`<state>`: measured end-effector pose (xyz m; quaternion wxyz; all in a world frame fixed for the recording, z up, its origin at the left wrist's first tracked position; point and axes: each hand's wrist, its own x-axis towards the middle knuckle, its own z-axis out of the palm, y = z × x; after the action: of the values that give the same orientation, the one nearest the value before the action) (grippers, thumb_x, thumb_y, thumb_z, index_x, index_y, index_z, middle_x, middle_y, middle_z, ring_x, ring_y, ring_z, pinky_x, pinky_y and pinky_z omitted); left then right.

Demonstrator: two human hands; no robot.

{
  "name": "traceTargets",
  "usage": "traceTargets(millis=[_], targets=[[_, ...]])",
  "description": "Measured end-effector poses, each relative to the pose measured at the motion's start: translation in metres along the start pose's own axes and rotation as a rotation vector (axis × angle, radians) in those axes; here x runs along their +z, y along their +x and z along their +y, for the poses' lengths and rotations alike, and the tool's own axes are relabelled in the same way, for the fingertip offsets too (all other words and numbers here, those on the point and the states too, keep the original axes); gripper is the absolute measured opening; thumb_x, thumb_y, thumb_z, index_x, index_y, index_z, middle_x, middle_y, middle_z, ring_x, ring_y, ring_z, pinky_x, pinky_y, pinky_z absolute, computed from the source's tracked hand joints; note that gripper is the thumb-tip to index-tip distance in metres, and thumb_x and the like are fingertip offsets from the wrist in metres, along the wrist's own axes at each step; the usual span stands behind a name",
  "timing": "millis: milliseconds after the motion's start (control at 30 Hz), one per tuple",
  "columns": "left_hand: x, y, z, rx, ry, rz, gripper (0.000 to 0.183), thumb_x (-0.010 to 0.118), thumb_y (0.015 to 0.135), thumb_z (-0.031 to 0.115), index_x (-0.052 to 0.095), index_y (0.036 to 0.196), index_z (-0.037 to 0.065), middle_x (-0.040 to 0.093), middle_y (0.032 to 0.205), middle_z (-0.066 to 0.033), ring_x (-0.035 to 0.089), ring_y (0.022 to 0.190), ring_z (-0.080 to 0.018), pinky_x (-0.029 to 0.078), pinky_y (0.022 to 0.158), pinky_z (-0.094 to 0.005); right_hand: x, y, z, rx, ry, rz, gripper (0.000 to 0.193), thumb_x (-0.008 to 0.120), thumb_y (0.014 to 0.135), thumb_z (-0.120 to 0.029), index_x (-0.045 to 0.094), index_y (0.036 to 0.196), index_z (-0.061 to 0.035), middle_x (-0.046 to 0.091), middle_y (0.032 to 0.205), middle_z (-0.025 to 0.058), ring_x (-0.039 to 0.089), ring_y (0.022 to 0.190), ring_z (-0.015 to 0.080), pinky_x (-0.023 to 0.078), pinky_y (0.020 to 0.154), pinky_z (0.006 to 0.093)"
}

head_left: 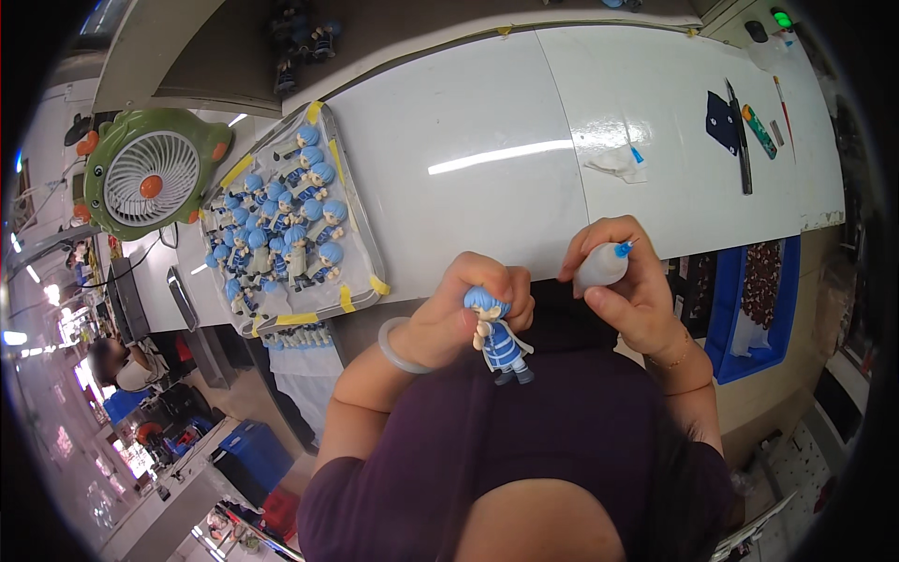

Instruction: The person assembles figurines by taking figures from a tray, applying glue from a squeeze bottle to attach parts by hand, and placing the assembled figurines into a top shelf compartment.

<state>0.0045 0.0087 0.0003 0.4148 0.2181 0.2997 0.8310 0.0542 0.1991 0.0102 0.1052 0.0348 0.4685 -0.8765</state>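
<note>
In my left hand [468, 314], closed near the table's front edge, is a small figurine [501, 345] with light blue hair, a blue-and-white outfit and dark boots. My fingers grip it around the head and upper body. My right hand [632, 295] is wrapped round a translucent white squeeze bottle [601, 269] with a blue needle tip pointing up and to the right. Bottle and figurine are apart. To the left, a tray [361, 225] edged with yellow tape holds several similar blue-haired figurines [281, 220] on a white liner.
A green animal-shaped fan [150, 175] stands left of the tray. On the table's right lie a crumpled tissue [613, 164], a black pen-like tool [740, 140], a dark cloth [720, 123], a green-orange item [758, 131] and a thin brush [783, 103]. A blue crate [791, 309] sits at lower right.
</note>
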Motion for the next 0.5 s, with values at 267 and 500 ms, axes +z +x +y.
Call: traceTargets(millis=[267,500], targets=[[0.0,-0.002,0.004,0.108,0.399,0.006,0.034,0.043,0.086,0.032,0.028,0.103,0.007,0.037,0.076,-0.008,0.033,0.063,-0.0128,0.032,0.057,-0.0268,-0.011,0.001,-0.015,-0.572,-0.977,0.171,0.029,0.064,0.06,0.003,0.059,0.087,-0.0052,0.057,0.086,0.0096,0.054,0.078,0.0233,0.044,0.068,0.0291],[-0.001,-0.005,0.006,0.109,0.58,0.028,0.038,0.043,0.086,0.033,0.028,0.103,0.002,0.038,0.08,-0.0091,0.034,0.065,-0.0123,0.032,0.059,-0.0258,-0.009,-0.004,-0.026,-0.825,-1.338,0.205,0.036,0.061,0.054,0.004,0.061,0.087,-0.0077,0.057,0.087,0.0062,0.053,0.079,0.0244,0.045,0.067,0.0299]])
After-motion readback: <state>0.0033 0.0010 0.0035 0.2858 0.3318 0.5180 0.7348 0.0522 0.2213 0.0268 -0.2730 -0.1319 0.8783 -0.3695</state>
